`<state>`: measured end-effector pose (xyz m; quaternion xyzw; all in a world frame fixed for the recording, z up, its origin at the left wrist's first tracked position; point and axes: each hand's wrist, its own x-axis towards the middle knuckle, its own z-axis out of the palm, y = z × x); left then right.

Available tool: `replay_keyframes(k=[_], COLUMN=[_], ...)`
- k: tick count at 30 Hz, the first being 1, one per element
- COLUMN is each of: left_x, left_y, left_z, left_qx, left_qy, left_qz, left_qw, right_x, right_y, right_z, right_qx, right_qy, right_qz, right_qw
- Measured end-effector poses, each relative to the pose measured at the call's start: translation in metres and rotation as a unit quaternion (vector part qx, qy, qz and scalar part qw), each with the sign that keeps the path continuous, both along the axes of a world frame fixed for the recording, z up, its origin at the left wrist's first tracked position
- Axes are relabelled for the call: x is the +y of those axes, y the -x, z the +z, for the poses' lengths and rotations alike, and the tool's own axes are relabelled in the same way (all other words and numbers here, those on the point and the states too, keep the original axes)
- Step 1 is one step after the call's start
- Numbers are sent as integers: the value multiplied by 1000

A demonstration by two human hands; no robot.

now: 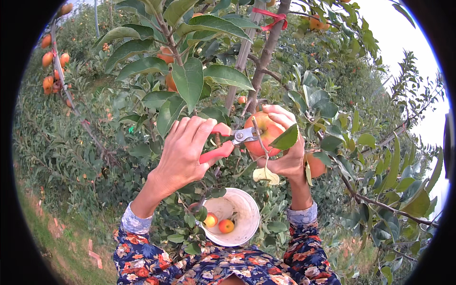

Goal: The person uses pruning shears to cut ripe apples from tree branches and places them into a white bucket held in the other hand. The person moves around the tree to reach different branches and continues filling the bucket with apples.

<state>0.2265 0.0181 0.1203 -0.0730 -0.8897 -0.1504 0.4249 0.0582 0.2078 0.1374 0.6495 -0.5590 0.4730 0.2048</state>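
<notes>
My left hand [187,148] grips red-handled pruning snips [242,135], whose coil spring shows between the handles. The blades reach the stem hollow of a red-and-yellow apple [265,123]. My right hand [290,142] cups that apple from its right side. A short twig [262,140] with a green leaf [286,138] and a pale yellow leaf [266,175] crosses in front of the fruit. Whether the blades have the stem between them I cannot tell. Below my hands a white bucket [245,213] holds two apples [226,226] near its left side.
Another apple [316,165] hangs just right of my right wrist. A trunk [265,57] stands beside a wooden stake [245,53], with red tape [272,18] around them. Large leaves [188,82] hang above my left hand. A leafy branch [384,208] extends on the right.
</notes>
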Motion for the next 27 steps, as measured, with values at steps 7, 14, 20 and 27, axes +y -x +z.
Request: replay_keyframes(k=[7,14,20,27], left_x=[4,10,34,44], left_y=[0,9,26,24], left_z=[-2,-16,-48,-94], left_qx=[-25,9,-136,-292], left_qy=[48,-13,-636,-459], left_qz=[28,-4,-280,-150], left_qw=[998,1000,706,826], right_x=[8,9,36,41], right_y=[0,-13,-14,-50], right_z=[2,-8,-70,-235], right_qx=[34,-74,-302,-322], right_qy=[-30,-33,-221,-476], right_qz=[-7,-33,44,41], right_qw=[999,996,926,818])
